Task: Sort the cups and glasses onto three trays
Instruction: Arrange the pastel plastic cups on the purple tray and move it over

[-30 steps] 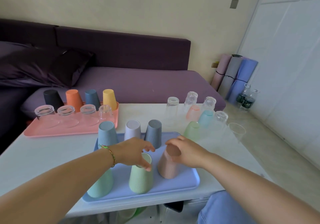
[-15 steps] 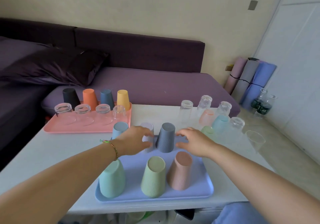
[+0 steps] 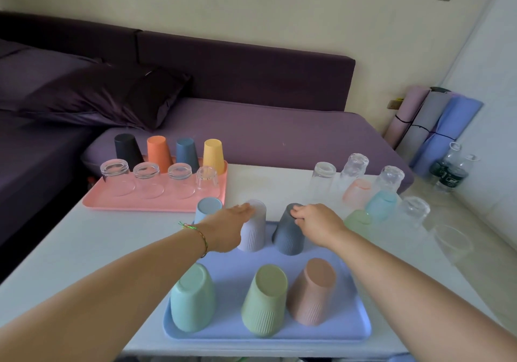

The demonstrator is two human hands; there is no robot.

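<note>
left hand (image 3: 226, 228) touches lilac cup (image 3: 253, 235) | right hand (image 3: 317, 224) grips grey cup (image 3: 286, 240) | both on blue tray (image 3: 355, 331)

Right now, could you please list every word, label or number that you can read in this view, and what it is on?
No text here is legible.
Dark labels on the two bottles by the right wall: pale marks, too blurred to read.
The cups, glasses and trays show no print.
</note>
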